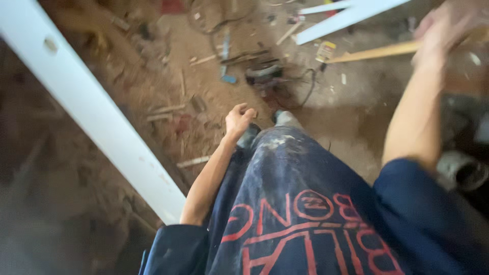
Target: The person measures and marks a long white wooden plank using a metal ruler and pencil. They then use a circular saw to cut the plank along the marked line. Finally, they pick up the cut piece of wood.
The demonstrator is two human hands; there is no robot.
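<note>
The right hand (443,30), blurred, is closing around a wooden strip (377,52) raised at the upper right above the dirt floor (346,112), while the left hand (238,119), loosely curled and holding nothing, is hanging beside a white board (97,117).

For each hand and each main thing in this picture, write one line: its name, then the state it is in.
left hand: loosely curled, hanging by the leg, holding nothing.
right hand: raised, blurred, on the wooden strip; grip unclear.
wooden strip: long, pale, off the floor at the hand end.
white board: long, slanting across the left side.
white slats: crossed over each other, top of view.
floor: dusty, strewn with wood scraps and cables.
</note>
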